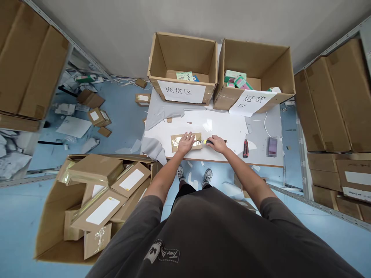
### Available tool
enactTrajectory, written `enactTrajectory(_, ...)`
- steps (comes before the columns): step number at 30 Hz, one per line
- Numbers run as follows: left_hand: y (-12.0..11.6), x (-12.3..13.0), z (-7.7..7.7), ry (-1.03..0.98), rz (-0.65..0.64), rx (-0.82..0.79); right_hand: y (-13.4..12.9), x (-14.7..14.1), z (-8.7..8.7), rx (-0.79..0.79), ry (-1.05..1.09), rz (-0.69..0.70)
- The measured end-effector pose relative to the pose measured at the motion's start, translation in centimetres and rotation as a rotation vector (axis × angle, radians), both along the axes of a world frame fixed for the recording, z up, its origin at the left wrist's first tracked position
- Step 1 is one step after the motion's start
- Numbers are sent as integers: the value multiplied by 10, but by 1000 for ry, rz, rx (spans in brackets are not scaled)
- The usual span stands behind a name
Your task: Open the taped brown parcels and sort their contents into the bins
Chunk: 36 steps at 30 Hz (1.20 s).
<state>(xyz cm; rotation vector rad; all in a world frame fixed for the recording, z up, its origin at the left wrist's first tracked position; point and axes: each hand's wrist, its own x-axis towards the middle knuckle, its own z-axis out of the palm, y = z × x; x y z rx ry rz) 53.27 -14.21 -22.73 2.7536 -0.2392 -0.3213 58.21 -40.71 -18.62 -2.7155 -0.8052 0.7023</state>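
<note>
A small brown cardboard box (175, 143) with shiny tape lies flat on the white-covered table near its front edge. My left hand (186, 143) rests on the top of this box, fingers spread. In my right hand (218, 143) is a yellow and black utility knife (208, 141), its front end pointing left at the box's right end. Whether the blade touches the cardboard is too small to tell. Farther right on the table lies a red and black utility knife (245, 148), apart from both hands.
Two open cartons with handwritten signs, a left one (158, 87) and a right one (220, 96), stand at the table's back with small packs inside. A large carton (48, 216) of parcels sits at lower left. Stacked boxes (333, 104) fill the right shelf. Paper scraps litter the floor.
</note>
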Motion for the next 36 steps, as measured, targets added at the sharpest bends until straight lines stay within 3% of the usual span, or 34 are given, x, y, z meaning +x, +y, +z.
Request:
enactTrajectory(9,0,-1,-3,17,25,-22,-2,14,4,-15,-17,88)
enactTrajectory(18,1,-1,-28,-163,52,-153,-4,9,-7,20,-90,77)
enactTrajectory(24,0,-3,-29,-180,60,-170,-5,11,-14,53,-101,91)
enactTrajectory(29,1,-3,-27,-150,66,-164,-7,4,-18,84,-82,20)
enactTrajectory(36,0,-3,-26,-136,69,-170,-8,-30,-31,166,-53,-189)
